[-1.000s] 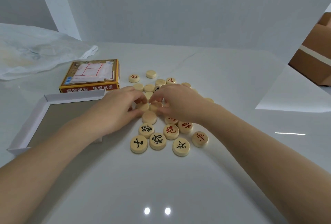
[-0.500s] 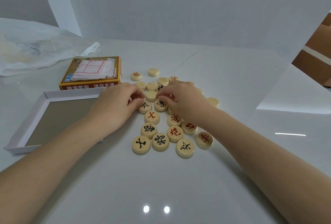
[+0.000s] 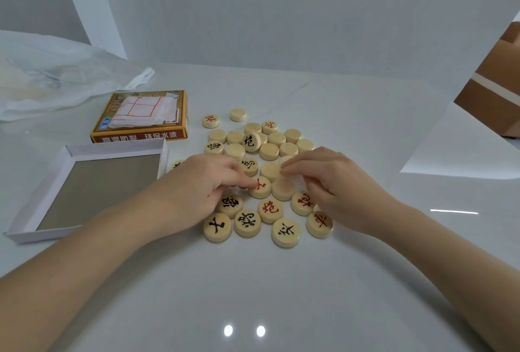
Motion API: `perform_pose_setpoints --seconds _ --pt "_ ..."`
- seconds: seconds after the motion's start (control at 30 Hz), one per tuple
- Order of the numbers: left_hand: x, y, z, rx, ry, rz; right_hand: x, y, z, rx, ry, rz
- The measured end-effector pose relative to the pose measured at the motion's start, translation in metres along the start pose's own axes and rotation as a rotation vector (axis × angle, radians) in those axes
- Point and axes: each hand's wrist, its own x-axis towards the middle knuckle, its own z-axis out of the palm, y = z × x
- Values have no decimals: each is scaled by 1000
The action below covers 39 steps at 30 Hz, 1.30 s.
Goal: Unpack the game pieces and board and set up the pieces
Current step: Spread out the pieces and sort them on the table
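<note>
Single head-worn wide-angle view, looking forward and down over white table (image 3: 253, 295). Both forearms enter from bottom corners; left hand (image 3: 194, 188) and right hand (image 3: 334, 182) sit near frame centre, close to lens. Round game pieces (image 3: 270, 151) mid-frame. Wall fills upper frame. No second view, so no shared part.

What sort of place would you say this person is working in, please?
Probably a plain indoor tabletop, perhaps a recording setup rather than a lived-in room. The glossy white table is backed by bare white panels, and a taped cardboard box and a crumpled plastic bag sit at its edges.
</note>
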Motion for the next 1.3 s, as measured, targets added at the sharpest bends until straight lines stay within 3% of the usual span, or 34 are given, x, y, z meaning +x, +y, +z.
perform_pose_setpoints --seconds 0.17,0.27,0.47,0.67,0.8,0.97,1.1,1.3 --pt "4 -2 -4 189 25 19 -8 0 -5 -37 -155 -24" --pt "4 -8 -2 363 -71 5 -10 -1 -8 -39 -208 -84" --pt "-7 -11 -1 357 -60 -20 -16 -5 -8 85 -349 -188" --pt "-23 15 1 205 81 165 -31 13 -15 30 -332 -141" --pt "-24 28 4 236 102 306 -37 8 -14 6 -328 -159" --pt "-32 24 4 191 145 189 -35 1 -7 -14 -344 -197" --pt "-34 30 11 143 109 179 -48 17 -16 -45 -312 -174" --pt "-27 41 21 264 -97 386 -60 25 -22 -14 -240 -101"
